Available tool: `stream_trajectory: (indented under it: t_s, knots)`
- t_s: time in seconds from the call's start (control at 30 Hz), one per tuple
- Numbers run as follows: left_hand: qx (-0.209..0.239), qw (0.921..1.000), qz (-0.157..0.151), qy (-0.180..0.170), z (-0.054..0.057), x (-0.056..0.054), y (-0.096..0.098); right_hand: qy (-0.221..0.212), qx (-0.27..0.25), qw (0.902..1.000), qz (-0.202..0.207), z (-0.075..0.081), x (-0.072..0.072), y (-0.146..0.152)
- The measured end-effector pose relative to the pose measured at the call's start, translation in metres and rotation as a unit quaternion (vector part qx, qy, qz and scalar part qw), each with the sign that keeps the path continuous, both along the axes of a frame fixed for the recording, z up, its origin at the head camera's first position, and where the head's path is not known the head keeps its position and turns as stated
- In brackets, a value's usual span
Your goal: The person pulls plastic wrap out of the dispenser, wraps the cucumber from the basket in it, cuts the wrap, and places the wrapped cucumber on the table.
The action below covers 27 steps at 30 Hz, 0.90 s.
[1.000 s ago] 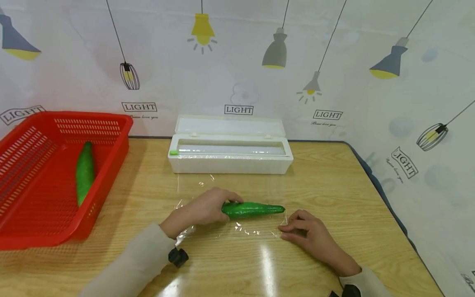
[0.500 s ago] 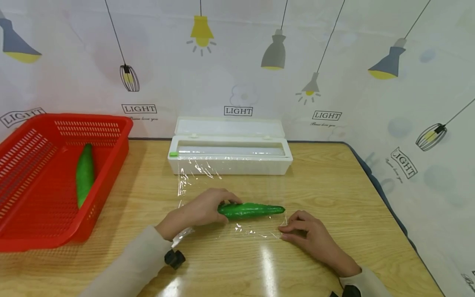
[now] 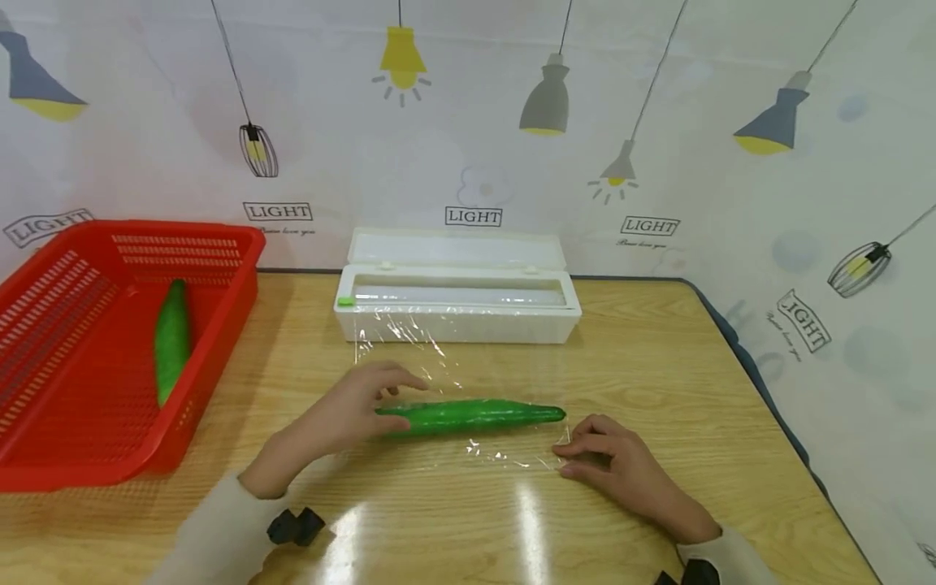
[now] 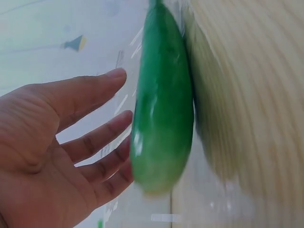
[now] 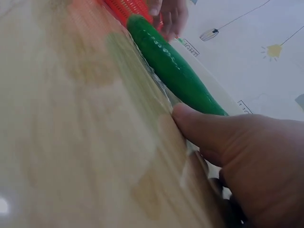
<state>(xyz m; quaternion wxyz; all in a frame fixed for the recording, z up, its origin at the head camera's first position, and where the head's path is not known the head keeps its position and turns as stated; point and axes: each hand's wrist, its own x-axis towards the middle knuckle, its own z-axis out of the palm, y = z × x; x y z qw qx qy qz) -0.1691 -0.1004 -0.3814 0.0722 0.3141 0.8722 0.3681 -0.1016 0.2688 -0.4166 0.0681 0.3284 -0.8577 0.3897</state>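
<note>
A cucumber [image 3: 475, 415] lies crosswise on a sheet of clear plastic film [image 3: 500, 457] drawn from a white box [image 3: 574, 318] across a wooden table [image 3: 636, 357], between a person's two hands. The left hand [image 3: 344, 410] is loose around the thick end, its thumb and fingers spread and gripping nothing; the head view has the thumb overlapping that end, and whether skin meets cucumber is hard to tell. The right hand [image 3: 614, 463] pinches the film's near corner between thumb and forefinger, just beside the narrow tip. Its thumb conceals most of its other fingers and the cucumber's tip in the right wrist view, while the left wrist view crops that tip at the top and blurs the blunt end. Being transparent, the film shows mainly by its glints, and its left edge is lost near the left hand. The box stands at the back of the table, lid [image 3: 457, 250] raised, a roll [image 3: 461, 295] partly visible in its opening. At left, a red basket [image 3: 219, 341], cut off by the frame, holds a second cucumber [image 3: 171, 345], its lower end hidden behind the basket's side.
</note>
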Motion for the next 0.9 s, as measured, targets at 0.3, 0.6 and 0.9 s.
stream_trajectory:
  t_s: [0.3,0.6,0.9]
  knots:
    - [0.012,0.9987,0.029,-0.04,-0.006,0.021,-0.051,-0.025,-0.005,0.9991,0.033,0.0,-0.006,0.009]
    - [0.011,0.9914,-0.023,-0.128,-0.032,0.026,-0.078,-0.056,0.004,0.9984,0.005,-0.03,-0.014,0.025]
    - [0.022,0.9935,0.004,-0.111,-0.047,0.021,-0.081,-0.022,-0.023,0.9995,-0.005,-0.013,-0.006,0.009]
